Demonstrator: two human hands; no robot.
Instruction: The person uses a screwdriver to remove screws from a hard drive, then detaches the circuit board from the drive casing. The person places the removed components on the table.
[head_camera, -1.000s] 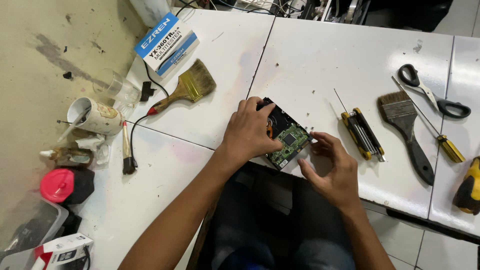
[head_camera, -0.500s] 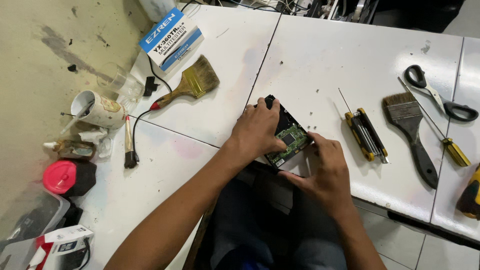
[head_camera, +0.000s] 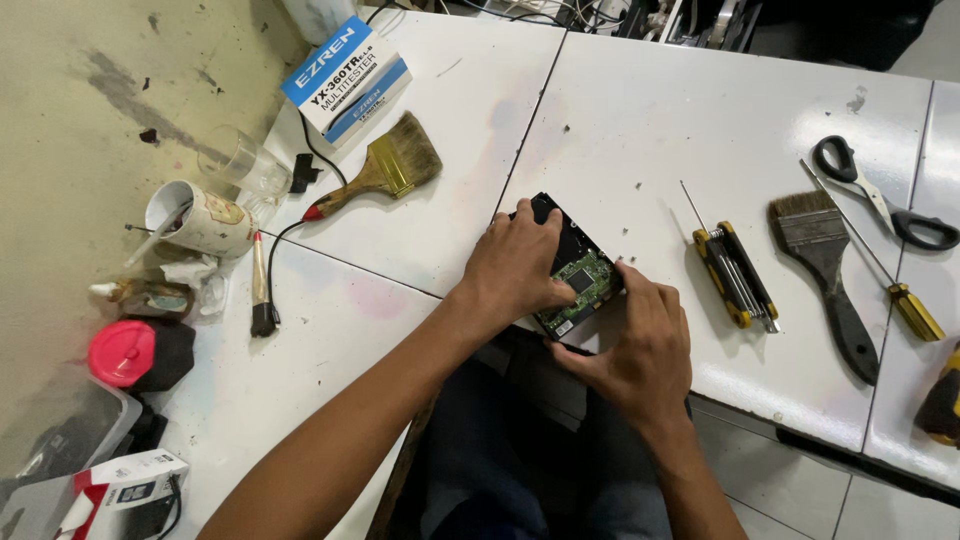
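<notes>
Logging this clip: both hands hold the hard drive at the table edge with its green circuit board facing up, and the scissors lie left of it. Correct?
Not quite. In the head view the scissors lie to the right of the hard drive, not left. The rest stands: left hand and right hand hold it, green circuit board up.

I see my left hand lying across a black hard drive with a green circuit board facing up, which sits at the near edge of the white table. My right hand grips the drive's near right corner, fingers curled around it. To the right lie a yellow-and-black folding hex key set, a black-handled paintbrush, a thin yellow-handled screwdriver and black-handled scissors. On the far left lie a wooden-handled paintbrush with a brass ferrule and a blue-and-white cardboard box, with a white patterned mug further left.
</notes>
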